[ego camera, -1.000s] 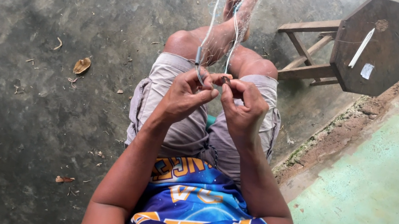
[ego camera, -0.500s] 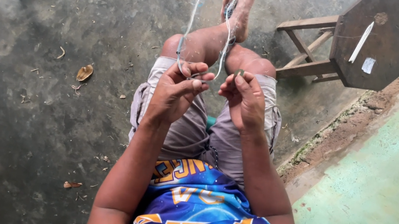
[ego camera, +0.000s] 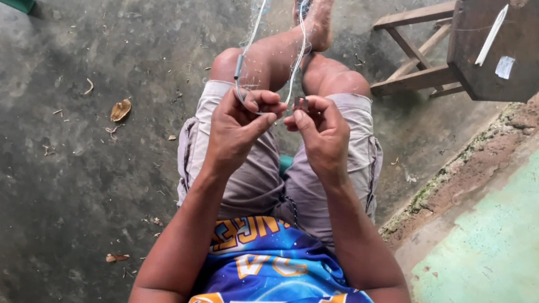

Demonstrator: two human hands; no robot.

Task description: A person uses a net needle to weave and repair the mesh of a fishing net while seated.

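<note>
Hands lifted slightly; thin pale cord (ego camera: 256, 28) now drawn taut

Left hand (ego camera: 239, 124) and right hand (ego camera: 321, 129) pinch the cord beside a rough octagonal wooden stool (ego camera: 513, 45).

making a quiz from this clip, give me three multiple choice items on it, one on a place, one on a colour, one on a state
1. Where is the wooden stool?
A. ahead to the person's right, near the wall base
B. behind the person
C. on the person's lap

2. What colour are the person's shorts?
A. red
B. beige
C. black

3. What are the two hands doing?
A. resting flat on the floor
B. both pinching thin line at knee height
C. holding a leaf

Answers:
1 A, the stool stands upper right by the wall.
2 B, the shorts over the thighs are beige.
3 B, the left hand and right hand meet with fingertips closed on the pale line that runs up toward the foot.
</note>
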